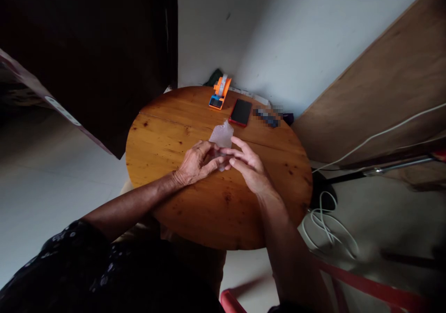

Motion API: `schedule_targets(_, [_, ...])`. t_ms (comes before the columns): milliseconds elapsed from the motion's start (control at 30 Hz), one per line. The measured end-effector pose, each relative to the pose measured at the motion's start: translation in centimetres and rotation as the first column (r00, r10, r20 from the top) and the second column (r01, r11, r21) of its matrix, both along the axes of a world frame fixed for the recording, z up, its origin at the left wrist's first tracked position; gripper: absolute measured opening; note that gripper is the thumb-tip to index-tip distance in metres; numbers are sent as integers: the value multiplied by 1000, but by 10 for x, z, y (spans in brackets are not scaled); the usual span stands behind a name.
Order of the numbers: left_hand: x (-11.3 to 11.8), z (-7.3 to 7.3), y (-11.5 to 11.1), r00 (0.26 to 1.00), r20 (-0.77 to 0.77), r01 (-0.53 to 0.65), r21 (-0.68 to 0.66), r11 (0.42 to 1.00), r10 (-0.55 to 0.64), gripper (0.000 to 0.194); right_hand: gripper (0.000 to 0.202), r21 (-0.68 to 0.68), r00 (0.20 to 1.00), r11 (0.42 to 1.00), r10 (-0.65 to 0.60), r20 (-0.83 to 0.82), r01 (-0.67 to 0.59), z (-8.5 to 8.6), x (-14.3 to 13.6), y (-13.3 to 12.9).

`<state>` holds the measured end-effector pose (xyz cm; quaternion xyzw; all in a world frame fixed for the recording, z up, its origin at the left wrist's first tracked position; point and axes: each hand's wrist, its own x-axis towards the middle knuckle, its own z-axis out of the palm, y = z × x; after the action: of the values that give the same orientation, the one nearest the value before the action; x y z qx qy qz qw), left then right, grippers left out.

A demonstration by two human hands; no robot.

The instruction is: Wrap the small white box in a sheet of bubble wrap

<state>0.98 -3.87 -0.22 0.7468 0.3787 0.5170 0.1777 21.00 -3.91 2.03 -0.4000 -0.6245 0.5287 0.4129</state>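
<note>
A crumpled piece of clear, whitish plastic film [222, 134] stands out beyond my fingers over the middle of the round wooden table [195, 211]. My left hand [199, 163] is closed on its near part, with thumb and fingers bent together. From the other side my right hand [250, 164] reaches in, its index finger raised and its other fingers and thumb stretched apart. Its fingertips meet the left fingers and the film's near edge. The fingers hide much of the film there, and whatever else may lie between them cannot be made out.
Toward the wall stand an orange tape dispenser [220, 91] with a blue part, a red-edged dark phone [240, 112] and a blurred dark object [266, 117]. A white cable [322, 220] lies coiled on the floor at right, near red chair rails [369, 283].
</note>
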Motion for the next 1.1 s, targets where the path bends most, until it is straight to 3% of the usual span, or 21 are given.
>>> schedule_targets(167, [8,-3,4,992,-109,-66,-30,997,62,34,64,17,1000,1000,9,22,-10,0,0,-1])
schedule_targets(500, [3,-4,1,975,-217,-50,11,999,51,21,71,-58,997,997,-47,-59,44,-3,-4,6])
schedule_targets(700, [2,-8,3,958,-286,-24,-68,997,3,21,54,-11,981,983,-183,-61,182,4,7,9])
schedule_targets(800, [3,-9,4,961,-275,-1,-105,995,-28,24,42,44,975,975,-219,28,218,8,10,13])
schedule_targets(900, [5,-10,5,963,-264,15,-126,992,-48,24,35,142,959,974,-204,197,178,10,9,19])
schedule_targets(1100, [6,-6,2,963,-269,-2,-112,994,-28,22,48,326,847,945,-185,498,15,11,-4,41])
